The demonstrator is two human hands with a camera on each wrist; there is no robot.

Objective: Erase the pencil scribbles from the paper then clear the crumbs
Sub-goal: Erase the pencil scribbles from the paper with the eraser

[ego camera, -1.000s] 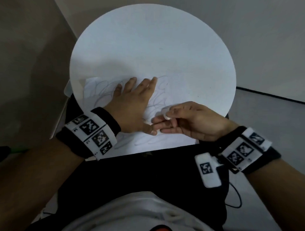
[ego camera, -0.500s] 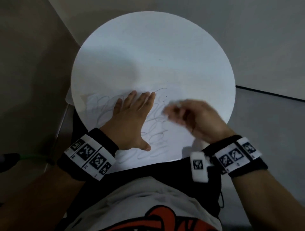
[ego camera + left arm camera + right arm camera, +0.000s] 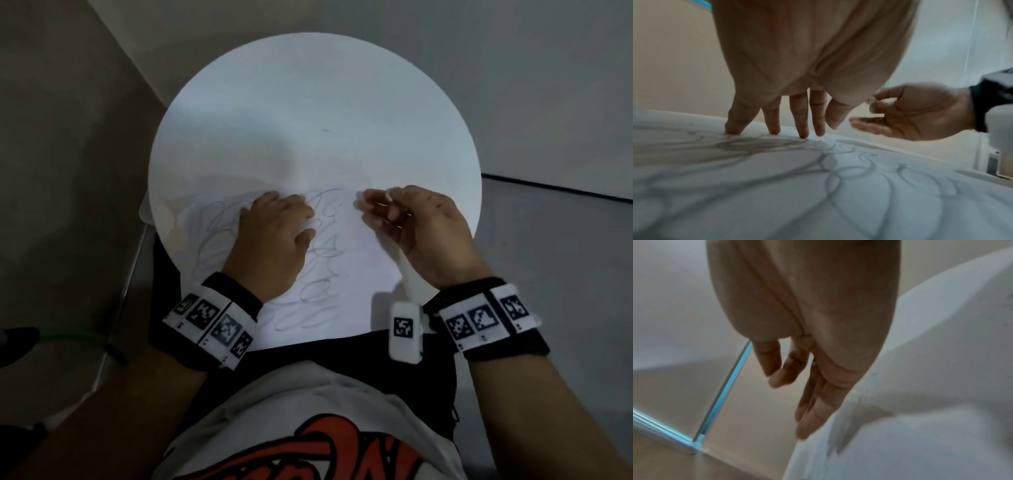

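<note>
A white paper [image 3: 346, 277] with grey pencil scribbles [image 3: 318, 253] lies on the near part of a round white table [image 3: 308, 102]. My left hand [image 3: 277, 222] presses the paper with arched fingers, the fingertips [image 3: 803, 129] touching the sheet [image 3: 818, 186]. To its right, my right hand [image 3: 383, 209] hovers just above the paper and pinches a small white eraser [image 3: 390, 197] between thumb and forefinger. The left wrist view shows the same pinch [image 3: 872, 101] with the other fingers held out loosely. In the right wrist view the eraser is hidden behind the right hand [image 3: 807, 321].
The table edge runs close to my lap. The paper's left corner [image 3: 145, 212] hangs over the rim. A grey wall stands behind the table and floor lies to both sides. A green cable [image 3: 68, 337] lies on the floor at left. A white marker tag [image 3: 406, 330] hangs from my right wrist.
My right hand has moved with the eraser from beside my left thumb up and to the right. My left hand has stayed on the paper, its fingers now arched rather than flat.
</note>
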